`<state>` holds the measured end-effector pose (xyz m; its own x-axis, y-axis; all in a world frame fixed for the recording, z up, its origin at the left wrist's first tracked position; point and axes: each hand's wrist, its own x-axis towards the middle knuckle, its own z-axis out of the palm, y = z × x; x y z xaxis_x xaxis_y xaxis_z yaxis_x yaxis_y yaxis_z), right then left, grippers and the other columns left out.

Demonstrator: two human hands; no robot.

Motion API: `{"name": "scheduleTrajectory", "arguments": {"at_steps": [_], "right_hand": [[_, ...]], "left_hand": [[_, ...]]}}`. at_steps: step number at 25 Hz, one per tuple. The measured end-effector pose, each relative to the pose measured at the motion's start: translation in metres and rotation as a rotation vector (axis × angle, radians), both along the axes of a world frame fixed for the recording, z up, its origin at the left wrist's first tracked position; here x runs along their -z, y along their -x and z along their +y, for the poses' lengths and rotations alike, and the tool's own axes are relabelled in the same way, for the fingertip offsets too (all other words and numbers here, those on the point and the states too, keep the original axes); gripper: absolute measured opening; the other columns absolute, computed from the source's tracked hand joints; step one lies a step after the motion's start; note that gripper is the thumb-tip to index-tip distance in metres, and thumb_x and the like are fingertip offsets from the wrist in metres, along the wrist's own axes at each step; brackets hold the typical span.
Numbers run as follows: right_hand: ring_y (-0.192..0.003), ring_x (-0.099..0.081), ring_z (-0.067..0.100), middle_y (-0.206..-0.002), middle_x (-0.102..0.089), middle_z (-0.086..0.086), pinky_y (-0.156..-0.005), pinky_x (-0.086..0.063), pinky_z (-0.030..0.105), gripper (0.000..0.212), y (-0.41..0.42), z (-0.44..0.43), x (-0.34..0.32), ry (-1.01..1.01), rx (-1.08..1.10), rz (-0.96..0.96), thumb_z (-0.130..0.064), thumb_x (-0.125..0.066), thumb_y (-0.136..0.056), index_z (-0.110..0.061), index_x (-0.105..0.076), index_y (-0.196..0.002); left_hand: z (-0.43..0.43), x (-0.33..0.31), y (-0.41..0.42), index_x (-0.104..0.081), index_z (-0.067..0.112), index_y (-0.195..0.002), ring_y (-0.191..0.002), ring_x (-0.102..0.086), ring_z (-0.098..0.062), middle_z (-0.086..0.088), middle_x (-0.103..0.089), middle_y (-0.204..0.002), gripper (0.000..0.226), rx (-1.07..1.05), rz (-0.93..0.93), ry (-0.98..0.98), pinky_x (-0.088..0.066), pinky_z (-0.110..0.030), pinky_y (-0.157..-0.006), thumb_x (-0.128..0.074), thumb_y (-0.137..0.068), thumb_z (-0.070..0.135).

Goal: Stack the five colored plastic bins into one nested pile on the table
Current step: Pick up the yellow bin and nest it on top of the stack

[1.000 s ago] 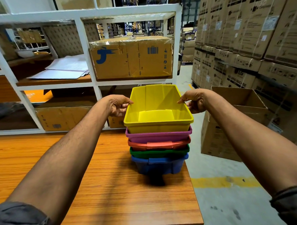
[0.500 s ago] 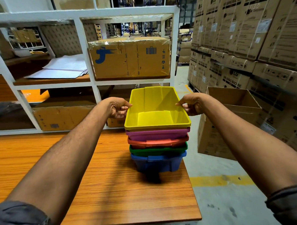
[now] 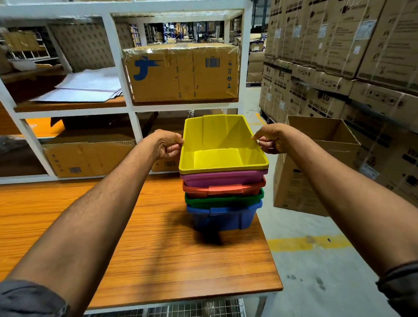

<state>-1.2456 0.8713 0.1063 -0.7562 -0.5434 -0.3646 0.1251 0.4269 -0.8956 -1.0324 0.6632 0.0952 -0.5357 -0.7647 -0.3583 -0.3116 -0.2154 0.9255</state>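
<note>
Head view: at centre frame, the yellow bin [image 3: 218,134] tops a nested pile of purple bin [image 3: 224,178], orange bin [image 3: 223,189], green bin [image 3: 223,201] and blue bin [image 3: 224,219]; the pile stands near the desk's [image 3: 151,251] right edge. The left hand [image 3: 166,144] pinches the yellow bin's left rim; the right hand [image 3: 272,139] pinches its right rim.

Saw a white shelving rack [image 3: 116,65] at the back. Found on its middle shelf a taped cardboard box [image 3: 183,73] with a blue logo and a barcode, and left of it, past an upright, a loose pile of white sheets [image 3: 86,88]. Noted a second brown box [image 3: 88,158] on the shelf beneath, with an orange panel [image 3: 44,127] farther left. Met a tall wall of printed cartons [image 3: 352,44] along the right, some marked LG. Spotted an open cardboard box [image 3: 318,163] on the grey floor [image 3: 317,295] just before them, and a worn yellow line [image 3: 307,243] painted across that floor. Glimpsed wire mesh [image 3: 196,311] at the bottom edge.
</note>
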Motion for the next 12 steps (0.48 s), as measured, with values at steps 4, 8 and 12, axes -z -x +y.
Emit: {"name": "scheduleTrajectory", "arguments": {"at_steps": [4, 8, 12], "right_hand": [[-0.072, -0.060, 0.008, -0.089, -0.060, 0.002, -0.061, -0.050, 0.025, 0.016, -0.008, 0.015, -0.009, 0.080, 0.018, 0.121, -0.004, -0.069, -0.093, -0.012, -0.060, -0.104], [-0.081, -0.061, 0.012, -0.092, -0.062, 0.003, -0.070, -0.052, 0.029, 0.025, -0.016, 0.030, -0.009, 0.063, -0.016, 0.181, -0.003, -0.070, -0.092, -0.009, -0.062, -0.115], [-0.100, -0.064, 0.020, -0.104, -0.066, 0.008, -0.078, -0.052, 0.034, 0.017, -0.028, 0.037, 0.006, -0.015, -0.075, 0.209, 0.000, -0.071, -0.091, -0.009, -0.059, -0.099]], "left_hand": [[0.012, 0.000, -0.006, -0.071, 0.018, -0.106, -0.117, -0.066, -0.018, -0.009, -0.069, -0.129, 0.019, -0.080, 0.097, 0.119, -0.053, -0.026, -0.077, -0.068, -0.094, 0.004], [0.037, 0.003, -0.017, -0.070, 0.018, -0.098, -0.128, -0.060, -0.023, -0.008, -0.066, -0.132, 0.016, -0.126, 0.064, 0.213, -0.051, -0.035, -0.094, -0.070, -0.093, 0.003], [0.060, 0.014, -0.027, -0.065, 0.017, -0.087, -0.114, -0.065, -0.021, -0.012, -0.068, -0.124, 0.019, -0.150, -0.001, 0.209, -0.050, -0.029, -0.077, -0.068, -0.094, -0.001]]}}
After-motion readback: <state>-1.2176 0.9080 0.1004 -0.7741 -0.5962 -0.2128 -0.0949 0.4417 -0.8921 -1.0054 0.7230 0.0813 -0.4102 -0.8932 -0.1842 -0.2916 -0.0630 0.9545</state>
